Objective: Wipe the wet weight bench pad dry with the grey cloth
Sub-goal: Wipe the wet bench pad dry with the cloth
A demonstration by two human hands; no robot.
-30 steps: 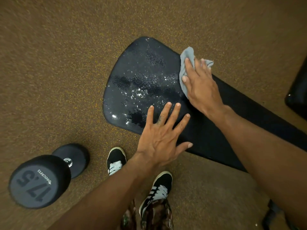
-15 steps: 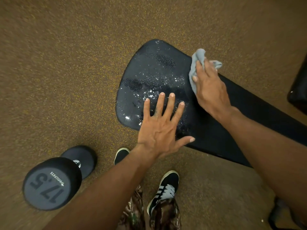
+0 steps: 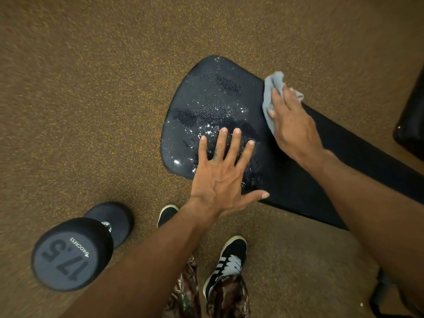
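Note:
The black weight bench pad [image 3: 206, 99] runs from the centre toward the lower right, its wide rounded end covered in glistening water drops. My right hand [image 3: 291, 125] presses the grey cloth [image 3: 269, 92] flat on the pad's far edge, just right of the wet patch; most of the cloth is hidden under the palm. My left hand [image 3: 220, 177] lies flat with fingers spread on the near edge of the wet end, holding nothing.
A black dumbbell [image 3: 75, 246] marked 17.5 lies on the speckled brown floor [image 3: 91, 88] at lower left. My two black-and-white shoes [image 3: 229, 260] stand just in front of the bench. A dark object [image 3: 413, 115] sits at the right edge.
My left hand has slid forward from the pad's near edge onto the wet area. The right hand with the cloth has stayed at the far edge; the view shifted slightly.

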